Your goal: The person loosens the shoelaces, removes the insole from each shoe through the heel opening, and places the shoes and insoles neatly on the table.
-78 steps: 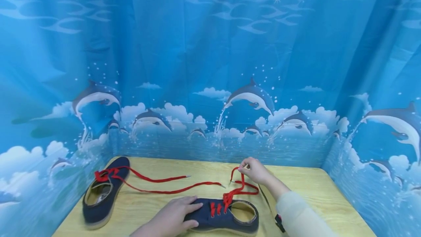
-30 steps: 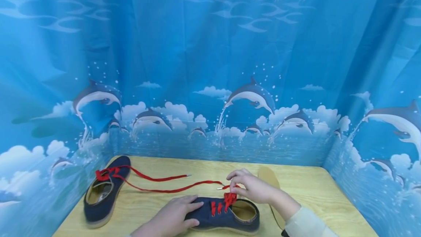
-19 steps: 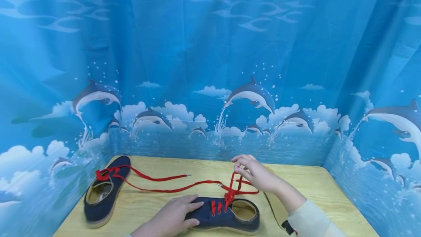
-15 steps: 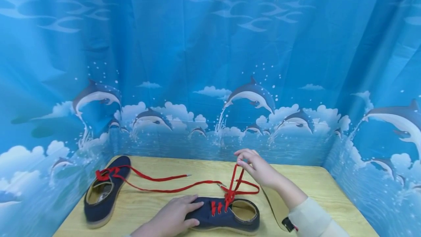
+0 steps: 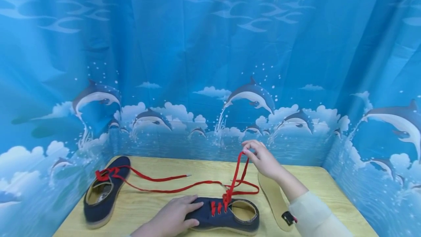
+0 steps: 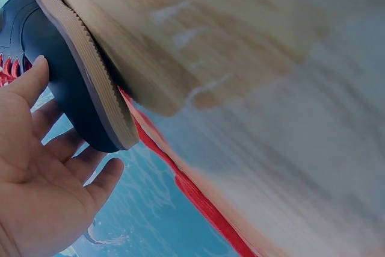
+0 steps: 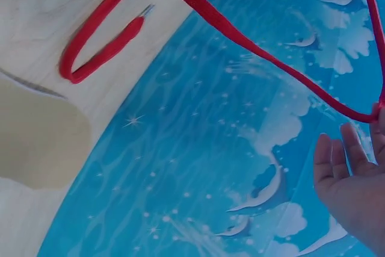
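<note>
A navy shoe [image 5: 205,213] with red lacing lies on its sole at the front of the table. My left hand [image 5: 171,217] grips its toe, thumb on the near side; the left wrist view also shows the fingers round the toe [image 6: 66,82]. My right hand [image 5: 263,160] pinches the shoe's red shoelace [image 5: 236,173] between thumb and fingertips, raised above the table. A strand hangs on each side of the pinch. In the right wrist view the shoelace [image 7: 240,37] runs taut to that hand [image 7: 355,197], and one metal-tipped end lies on the table.
A second navy shoe [image 5: 93,213] stands at the left, its two long red laces [image 5: 164,191] stretched rightward. A beige insole [image 5: 273,198] lies right of the gripped shoe, below my right forearm. Behind the wooden table [image 5: 158,164] hangs a blue dolphin curtain [image 5: 184,65].
My right hand first dropped down to the lace knot, then rose up and away to the right, drawing a loop of shoelace higher. The left hand and both shoes have stayed put.
</note>
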The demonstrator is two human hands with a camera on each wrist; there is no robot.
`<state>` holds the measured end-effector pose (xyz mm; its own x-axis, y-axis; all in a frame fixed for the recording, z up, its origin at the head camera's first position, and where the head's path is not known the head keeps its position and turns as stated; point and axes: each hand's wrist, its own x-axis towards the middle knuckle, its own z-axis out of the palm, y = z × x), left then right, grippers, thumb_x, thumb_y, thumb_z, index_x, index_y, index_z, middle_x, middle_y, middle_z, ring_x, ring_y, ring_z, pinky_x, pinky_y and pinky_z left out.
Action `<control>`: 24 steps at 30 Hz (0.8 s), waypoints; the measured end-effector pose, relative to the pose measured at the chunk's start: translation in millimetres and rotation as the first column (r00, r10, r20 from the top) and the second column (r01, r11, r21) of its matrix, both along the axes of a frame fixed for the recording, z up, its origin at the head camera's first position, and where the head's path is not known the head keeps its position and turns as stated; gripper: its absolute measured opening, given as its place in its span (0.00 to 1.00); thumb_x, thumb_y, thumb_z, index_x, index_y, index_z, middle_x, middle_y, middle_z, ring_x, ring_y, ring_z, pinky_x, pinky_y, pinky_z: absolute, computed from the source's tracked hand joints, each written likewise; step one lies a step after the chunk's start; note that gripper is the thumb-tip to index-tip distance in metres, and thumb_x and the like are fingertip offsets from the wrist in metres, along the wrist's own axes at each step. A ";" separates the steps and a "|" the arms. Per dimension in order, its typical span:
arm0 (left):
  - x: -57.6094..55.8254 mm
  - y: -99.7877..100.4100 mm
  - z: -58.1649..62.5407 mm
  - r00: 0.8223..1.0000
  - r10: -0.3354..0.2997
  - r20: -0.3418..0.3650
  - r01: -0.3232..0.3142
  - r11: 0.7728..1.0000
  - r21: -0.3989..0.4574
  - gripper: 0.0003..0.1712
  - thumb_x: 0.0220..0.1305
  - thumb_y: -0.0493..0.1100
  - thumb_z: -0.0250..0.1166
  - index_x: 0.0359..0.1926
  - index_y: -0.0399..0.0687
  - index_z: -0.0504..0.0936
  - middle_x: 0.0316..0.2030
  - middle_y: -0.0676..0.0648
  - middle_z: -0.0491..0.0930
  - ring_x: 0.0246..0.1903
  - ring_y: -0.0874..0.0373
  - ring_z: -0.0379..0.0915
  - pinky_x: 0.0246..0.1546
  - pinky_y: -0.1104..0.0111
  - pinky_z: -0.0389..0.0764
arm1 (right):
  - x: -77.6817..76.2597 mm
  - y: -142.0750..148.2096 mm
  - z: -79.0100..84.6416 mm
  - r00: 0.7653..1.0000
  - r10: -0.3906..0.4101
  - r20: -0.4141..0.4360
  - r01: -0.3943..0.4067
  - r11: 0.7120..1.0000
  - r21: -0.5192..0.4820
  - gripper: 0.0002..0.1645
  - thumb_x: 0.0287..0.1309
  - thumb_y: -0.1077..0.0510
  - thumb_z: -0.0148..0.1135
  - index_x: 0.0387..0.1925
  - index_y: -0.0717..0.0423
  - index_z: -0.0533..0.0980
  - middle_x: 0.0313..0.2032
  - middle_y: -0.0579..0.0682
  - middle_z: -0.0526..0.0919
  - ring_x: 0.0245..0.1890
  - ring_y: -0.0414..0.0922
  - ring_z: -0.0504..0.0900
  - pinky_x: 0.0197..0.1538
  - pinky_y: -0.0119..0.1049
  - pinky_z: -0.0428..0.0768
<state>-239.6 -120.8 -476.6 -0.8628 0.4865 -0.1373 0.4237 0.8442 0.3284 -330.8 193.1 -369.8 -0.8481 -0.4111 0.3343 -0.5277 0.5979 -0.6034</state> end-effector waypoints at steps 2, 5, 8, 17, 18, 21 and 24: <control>0.1 0.1 0.1 1.000 0.000 -0.001 0.000 1.000 -0.002 0.34 0.61 0.69 0.63 0.68 0.74 0.74 0.69 0.52 0.70 0.67 0.50 0.67 0.62 0.47 0.72 | -5.1 2.1 -1.7 1.000 -0.023 0.014 0.023 1.000 -0.001 0.12 0.77 0.52 0.49 0.36 0.49 0.75 0.62 0.58 0.74 0.50 0.53 0.77 0.51 0.52 0.78; 0.5 0.2 0.6 1.000 0.002 0.000 -0.002 1.000 -0.006 0.34 0.61 0.69 0.63 0.68 0.74 0.74 0.69 0.52 0.70 0.67 0.50 0.67 0.62 0.47 0.72 | -13.0 4.4 -7.0 0.997 -0.069 0.034 0.069 0.998 0.002 0.12 0.76 0.53 0.51 0.36 0.50 0.77 0.62 0.59 0.74 0.60 0.59 0.71 0.52 0.53 0.79; 1.2 0.1 1.4 1.000 0.005 0.002 -0.005 1.000 -0.007 0.33 0.61 0.69 0.63 0.67 0.74 0.74 0.69 0.52 0.70 0.67 0.50 0.67 0.62 0.48 0.72 | -22.1 5.5 -16.6 0.990 -0.130 0.057 0.129 0.991 0.028 0.11 0.75 0.55 0.54 0.36 0.51 0.79 0.61 0.59 0.74 0.65 0.63 0.67 0.58 0.58 0.75; 2.1 -0.1 2.6 1.000 0.002 0.001 -0.002 1.000 0.003 0.33 0.62 0.68 0.63 0.67 0.73 0.74 0.69 0.51 0.70 0.67 0.50 0.67 0.62 0.48 0.72 | -41.5 2.9 -51.6 0.973 -0.215 0.088 0.205 0.973 0.108 0.09 0.71 0.57 0.59 0.33 0.51 0.81 0.59 0.61 0.76 0.63 0.63 0.70 0.67 0.63 0.65; 2.0 0.0 2.7 1.000 0.002 0.001 -0.002 1.000 0.003 0.33 0.62 0.69 0.63 0.67 0.73 0.74 0.69 0.51 0.70 0.67 0.50 0.67 0.62 0.48 0.72 | -42.5 2.6 -55.0 0.973 -0.214 0.092 0.202 0.972 0.120 0.09 0.71 0.58 0.60 0.32 0.51 0.81 0.58 0.61 0.77 0.63 0.63 0.70 0.67 0.64 0.64; 2.0 0.8 3.2 1.000 0.004 0.002 -0.004 1.000 0.003 0.33 0.62 0.69 0.63 0.67 0.73 0.74 0.69 0.51 0.70 0.67 0.50 0.67 0.62 0.48 0.72 | -43.6 2.2 -62.3 0.971 -0.216 0.102 0.200 0.969 0.149 0.08 0.69 0.58 0.61 0.32 0.50 0.82 0.58 0.61 0.77 0.64 0.63 0.69 0.68 0.64 0.63; 2.3 1.3 3.9 1.000 0.006 -0.001 -0.006 1.000 0.002 0.33 0.62 0.69 0.63 0.67 0.73 0.74 0.69 0.51 0.70 0.67 0.50 0.68 0.62 0.48 0.72 | -42.4 2.6 -64.9 0.969 -0.225 0.102 0.208 0.965 0.159 0.06 0.68 0.59 0.62 0.34 0.51 0.82 0.57 0.61 0.77 0.63 0.64 0.69 0.66 0.63 0.66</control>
<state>-237.2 -119.5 -472.7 -0.8659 0.4815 -0.1354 0.4188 0.8459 0.3301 -373.2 195.7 -434.7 -0.9519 -0.2502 0.1768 -0.3063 0.7761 -0.5512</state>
